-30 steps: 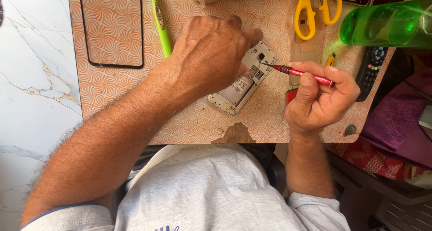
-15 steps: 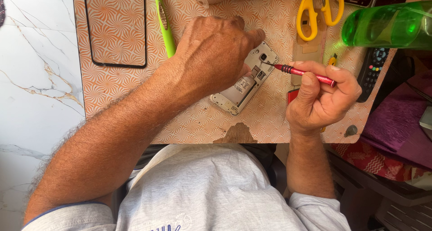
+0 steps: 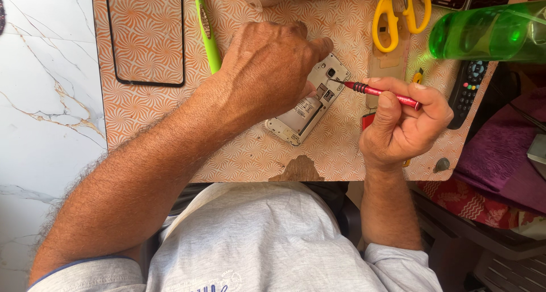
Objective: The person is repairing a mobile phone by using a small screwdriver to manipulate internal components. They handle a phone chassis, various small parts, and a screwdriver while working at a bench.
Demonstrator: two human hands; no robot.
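The left hand (image 3: 267,70) pins the opened white plastic phone body (image 3: 310,104) to the orange-patterned surface (image 3: 244,155) as before, while the right hand (image 3: 404,121), gripping a slim red screwdriver (image 3: 381,92), keeps its tip on the phone's upper end.

The counter (image 3: 250,155) wore an orange-and-white swirl pattern. On it the opened phone (image 3: 307,107) was white and silver, the screwdriver (image 3: 382,92) red with a black collar. Beyond the phone lay yellow-handled scissors (image 3: 398,13), a lime-green pen (image 3: 206,33), and a translucent green bottle (image 3: 489,33).
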